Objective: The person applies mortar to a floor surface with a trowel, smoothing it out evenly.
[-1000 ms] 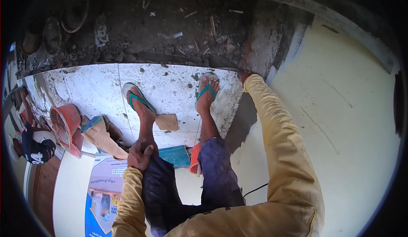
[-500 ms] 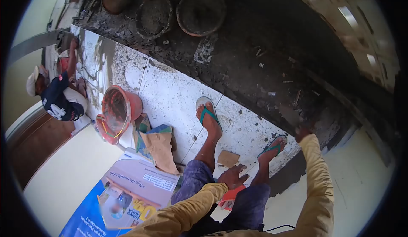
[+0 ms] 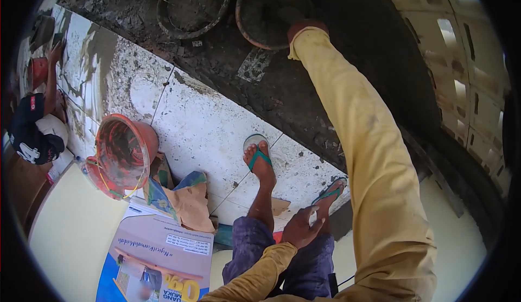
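My right hand (image 3: 308, 27), in a long yellow sleeve, stretches out to the bucket of wet mortar (image 3: 244, 30) at the top. It is closed on a trowel (image 3: 289, 14), whose grey blade dips over the mortar and is hard to make out. Empty, with its fingers apart, my left hand (image 3: 302, 228) hangs by my knee. A second round tub of mortar (image 3: 221, 17) stands just left of the bucket.
An orange-red bucket (image 3: 146, 139) stands on the white, mortar-spattered tiles (image 3: 201, 117) beside torn paper sacking (image 3: 190, 204). A printed banner (image 3: 163, 237) lies below. At the left, a co-worker (image 3: 35, 123) crouches. A perforated block wall (image 3: 461, 58) rises at the right.
My right hand has swung from the dark ground at the right, up and leftward to the mortar bucket with the trowel. My left hand has shifted slightly; the view has moved too.
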